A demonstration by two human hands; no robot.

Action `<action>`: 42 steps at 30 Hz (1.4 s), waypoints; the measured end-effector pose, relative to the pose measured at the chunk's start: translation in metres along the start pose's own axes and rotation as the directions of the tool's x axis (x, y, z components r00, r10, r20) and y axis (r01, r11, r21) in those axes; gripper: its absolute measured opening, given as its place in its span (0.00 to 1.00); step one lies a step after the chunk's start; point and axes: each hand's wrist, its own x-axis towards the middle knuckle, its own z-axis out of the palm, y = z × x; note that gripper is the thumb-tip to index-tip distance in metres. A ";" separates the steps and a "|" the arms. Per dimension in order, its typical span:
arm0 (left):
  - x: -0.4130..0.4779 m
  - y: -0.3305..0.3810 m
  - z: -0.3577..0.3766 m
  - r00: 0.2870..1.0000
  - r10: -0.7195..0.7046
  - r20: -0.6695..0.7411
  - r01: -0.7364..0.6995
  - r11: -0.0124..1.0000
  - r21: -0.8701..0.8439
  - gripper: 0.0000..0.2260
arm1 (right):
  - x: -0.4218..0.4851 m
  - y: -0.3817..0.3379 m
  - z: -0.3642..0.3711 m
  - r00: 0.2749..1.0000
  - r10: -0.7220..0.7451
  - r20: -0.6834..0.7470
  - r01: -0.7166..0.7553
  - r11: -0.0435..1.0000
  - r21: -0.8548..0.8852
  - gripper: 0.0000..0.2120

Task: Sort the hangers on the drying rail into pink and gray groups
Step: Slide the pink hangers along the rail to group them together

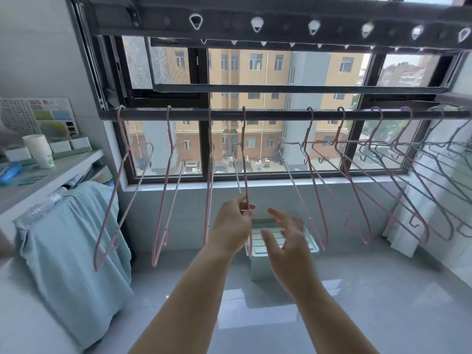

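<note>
A dark drying rail (275,114) runs across the window. Several pink hangers hang along it from the left end to right of centre, such as one at the far left (116,190). My left hand (233,223) pinches the lower part of a pink hanger (244,154) near the rail's middle. My right hand (286,236) hovers beside it, fingers spread, holding nothing, a little blurred. More pink hangers (315,190) hang to the right of my hands. Gray hangers (441,159) cluster at the rail's far right end.
A light blue cloth (69,241) drapes over a stand at the left, below a shelf (51,172) with a white cup and boxes. A pale slatted stool (270,251) stands on the tiled floor under my hands. A second rail with hooks (255,24) runs overhead.
</note>
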 end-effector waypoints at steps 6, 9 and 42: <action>-0.005 0.024 0.017 0.924 0.309 -0.225 -0.242 0.929 0.281 0.22 | 0.033 0.028 -0.061 0.967 0.097 -0.234 -0.143 0.971 -0.191 0.21; 0.003 0.043 0.040 0.958 0.273 -0.084 -0.253 0.949 0.189 0.19 | 0.037 0.045 -0.066 0.960 0.272 -0.066 -0.273 0.962 -0.020 0.13; 0.010 0.026 0.072 0.993 -0.114 0.013 0.115 0.975 -0.193 0.16 | 0.029 0.046 -0.039 0.932 0.112 0.344 -0.258 0.872 0.415 0.12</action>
